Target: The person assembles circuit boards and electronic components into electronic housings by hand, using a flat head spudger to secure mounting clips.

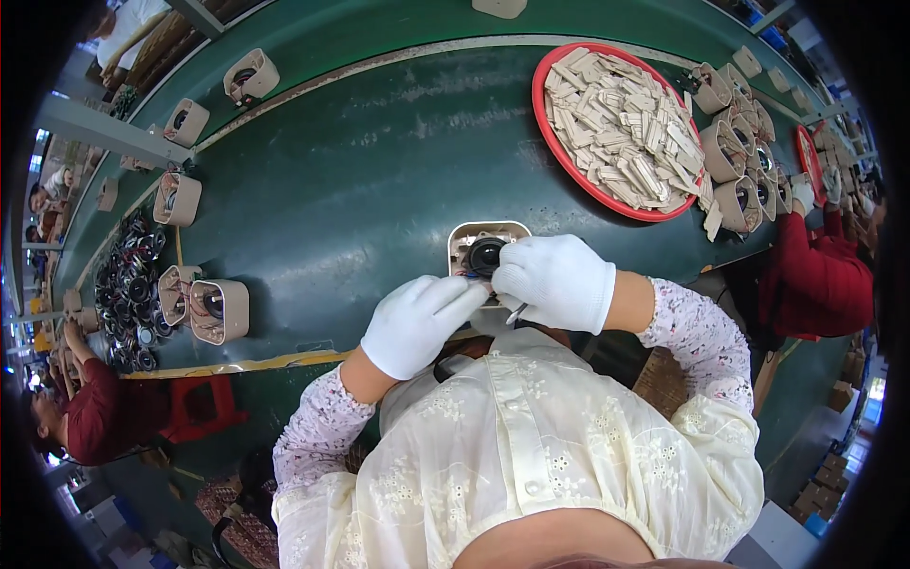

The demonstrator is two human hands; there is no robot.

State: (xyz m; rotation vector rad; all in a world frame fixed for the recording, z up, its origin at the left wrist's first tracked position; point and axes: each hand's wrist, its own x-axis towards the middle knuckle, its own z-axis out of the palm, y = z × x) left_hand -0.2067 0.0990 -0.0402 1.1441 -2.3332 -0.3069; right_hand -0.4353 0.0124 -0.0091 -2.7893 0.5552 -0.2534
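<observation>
Angling in from between seven and eight o'clock, your left hand [425, 322] lays its fingers side by side at the near edge of the beige housing [459, 239], which sits at twelve o'clock from you on the green surface [360, 171]. Your right hand [555, 283] curls in from four o'clock, hiding the near part of the black speaker [485, 256]; whether either hand's fingers are clamped on anything, you cannot tell. A slim grey piece [517, 314] pokes out beneath it toward seven o'clock, too small to identify.
</observation>
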